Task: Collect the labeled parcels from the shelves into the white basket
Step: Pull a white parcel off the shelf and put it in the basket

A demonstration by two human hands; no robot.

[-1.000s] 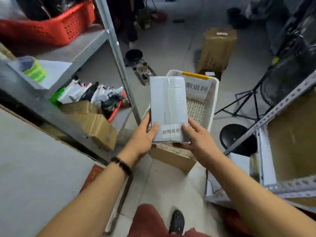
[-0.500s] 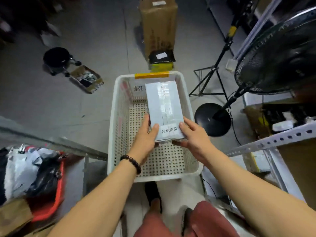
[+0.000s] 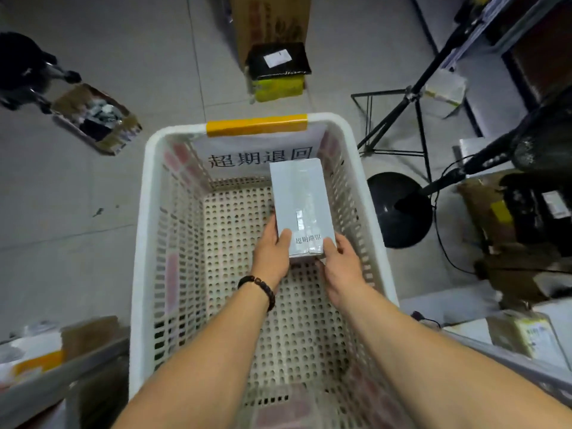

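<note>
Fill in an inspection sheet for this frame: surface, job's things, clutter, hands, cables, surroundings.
surface: grey tiled floor; the white basket stands on it.
job's things: labeled parcel held inside the basket near its far right corner; contact with the bottom cannot be told; nothing else seen in the basket.
clutter: open cardboard tray of odds; black parcel on a yellow one against a brown carton.
hands: left hand and right hand grip the parcel's near end, thumbs on top.
cables: black cable loops beside the round black base.
surroundings: tripod; shelf with parcels at right.
</note>
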